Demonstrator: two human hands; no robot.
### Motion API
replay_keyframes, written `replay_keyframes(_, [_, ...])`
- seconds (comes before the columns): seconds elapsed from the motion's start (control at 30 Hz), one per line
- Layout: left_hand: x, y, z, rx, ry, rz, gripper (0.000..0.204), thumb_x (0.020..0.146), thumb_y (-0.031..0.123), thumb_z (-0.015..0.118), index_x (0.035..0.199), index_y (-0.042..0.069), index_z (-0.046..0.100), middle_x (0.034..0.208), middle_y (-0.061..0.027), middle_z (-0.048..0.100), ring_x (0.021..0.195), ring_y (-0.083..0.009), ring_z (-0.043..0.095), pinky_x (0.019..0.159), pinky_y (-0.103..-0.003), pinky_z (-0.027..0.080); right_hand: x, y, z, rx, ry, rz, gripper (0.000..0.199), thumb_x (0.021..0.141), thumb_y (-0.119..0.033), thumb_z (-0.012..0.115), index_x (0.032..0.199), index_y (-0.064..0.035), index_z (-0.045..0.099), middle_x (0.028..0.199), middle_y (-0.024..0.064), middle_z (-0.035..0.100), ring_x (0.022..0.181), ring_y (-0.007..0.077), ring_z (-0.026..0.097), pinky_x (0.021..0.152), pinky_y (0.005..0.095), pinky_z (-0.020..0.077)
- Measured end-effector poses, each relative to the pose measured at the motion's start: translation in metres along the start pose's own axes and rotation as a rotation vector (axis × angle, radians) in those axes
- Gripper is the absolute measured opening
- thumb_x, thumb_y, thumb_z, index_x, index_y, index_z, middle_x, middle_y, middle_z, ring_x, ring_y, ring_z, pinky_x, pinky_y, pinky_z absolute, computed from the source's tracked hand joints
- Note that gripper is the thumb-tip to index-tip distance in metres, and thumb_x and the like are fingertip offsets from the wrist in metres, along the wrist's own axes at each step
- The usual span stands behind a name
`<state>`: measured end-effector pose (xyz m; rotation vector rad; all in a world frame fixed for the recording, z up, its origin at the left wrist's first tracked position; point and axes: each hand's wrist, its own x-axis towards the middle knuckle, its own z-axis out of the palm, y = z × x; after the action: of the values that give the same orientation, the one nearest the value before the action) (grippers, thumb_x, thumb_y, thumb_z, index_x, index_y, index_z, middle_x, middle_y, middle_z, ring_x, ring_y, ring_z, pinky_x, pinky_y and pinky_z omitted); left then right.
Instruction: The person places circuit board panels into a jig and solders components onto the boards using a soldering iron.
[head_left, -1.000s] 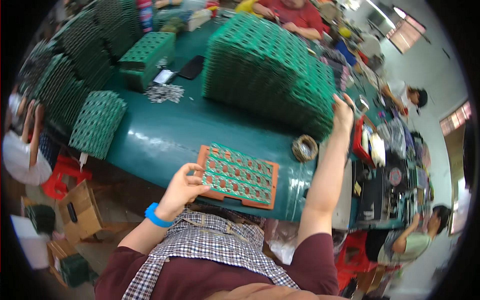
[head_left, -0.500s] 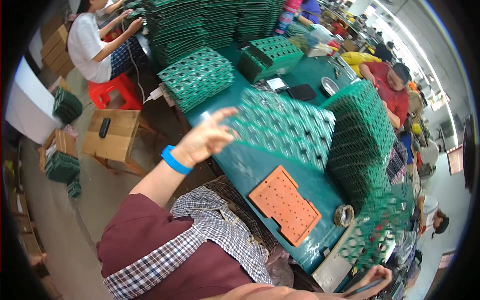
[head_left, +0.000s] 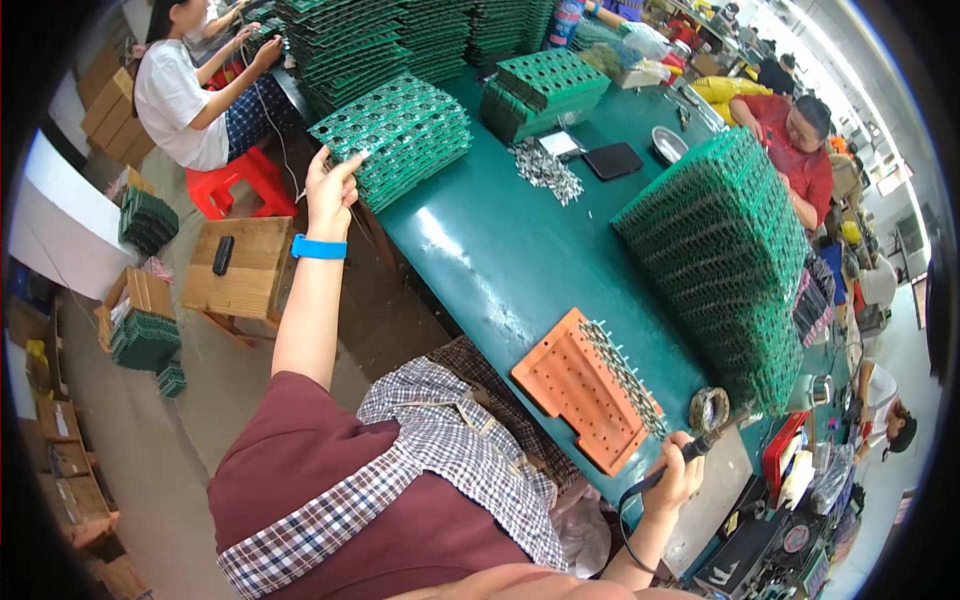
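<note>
My left hand (head_left: 332,195), with a blue wristband, is at the near corner of a stack of green circuit board panels (head_left: 390,125). Its fingers are apart and touch the top panel's edge. Low on the right, my right hand (head_left: 676,478) is closed round the black handle of a soldering iron (head_left: 694,450), whose tip points away to the right. A black cable trails below it. Over the right side of an orange fixture plate (head_left: 575,395) a panel (head_left: 622,375) is seen nearly edge-on. Its near end is by my right fingertips; whether they grip it I cannot tell.
A tall panel stack (head_left: 715,265) stands right of the fixture, beside a tape roll (head_left: 709,408). Farther back are small metal parts (head_left: 548,172), a dark tray (head_left: 613,160) and another stack (head_left: 545,90). A wooden stool (head_left: 238,268) stands left. Co-workers sit around the table.
The panel in the air over the table is gone from there, and my left hand has moved left to the stack. My right hand has come to the fixture, where a panel now stands.
</note>
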<state>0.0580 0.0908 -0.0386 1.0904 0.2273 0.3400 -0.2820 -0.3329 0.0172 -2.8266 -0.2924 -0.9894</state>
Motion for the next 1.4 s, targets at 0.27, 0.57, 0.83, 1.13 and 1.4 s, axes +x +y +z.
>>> replay_keyframes(0.27, [0.013,-0.005,-0.009,0.371,0.018,0.057,0.046,0.074,0.003,0.075,0.111,-0.004,0.049,0.067,0.0019,0.047,0.042,-0.0030,0.035,0.035,-0.020,0.023,-0.021,-0.010,0.007,-0.057,-0.300,-0.038,0.030,0.064,-0.005,0.062,0.094,-0.0087,0.063,0.082,0.0114,0.058,0.070,0.0266,0.057,0.056,0.0340,0.0475])
replay_keyframes(0.57, [-0.074,-0.043,0.009,0.676,-0.272,0.496,0.030,0.085,0.004,0.063,0.114,-0.001,0.058,0.091,-0.0046,0.061,0.063,-0.0084,0.052,0.047,-0.021,0.037,-0.055,-0.017,0.034,0.105,-0.374,0.157,0.033,0.071,-0.009,0.058,0.104,-0.0082,0.058,0.082,0.0092,0.057,0.071,0.0237,0.059,0.056,0.0343,0.0463])
replay_keyframes(0.83, [-0.207,-0.068,0.104,1.006,-1.556,0.662,0.031,0.083,0.009,0.062,0.114,0.015,0.062,0.122,-0.0120,0.056,0.071,-0.0234,0.067,0.057,-0.033,0.055,-0.041,0.020,0.025,0.142,-0.271,0.481,0.031,0.072,-0.001,0.062,0.101,-0.0100,0.057,0.087,0.0099,0.059,0.078,0.0319,0.058,0.066,0.0405,0.0463])
replay_keyframes(1.13, [-0.201,-0.071,0.132,1.154,-1.894,0.806,0.042,0.082,0.024,0.066,0.122,0.029,0.058,0.134,-0.0180,0.046,0.068,-0.0218,0.067,0.053,-0.031,0.054,-0.021,0.027,0.029,0.238,-0.506,0.466,0.034,0.076,-0.006,0.063,0.108,-0.0111,0.054,0.086,0.0101,0.058,0.083,0.0313,0.055,0.074,0.0406,0.0437])
replay_keyframes(1.4, [-0.202,-0.071,0.127,1.263,-1.954,0.818,0.040,0.082,0.022,0.065,0.121,0.029,0.058,0.139,-0.0217,0.039,0.068,-0.0209,0.067,0.052,-0.030,0.053,-0.006,0.022,0.031,0.122,-0.566,0.394,0.031,0.074,-0.005,0.061,0.104,-0.0108,0.055,0.076,0.0085,0.055,0.073,0.0296,0.056,0.067,0.0396,0.0431])
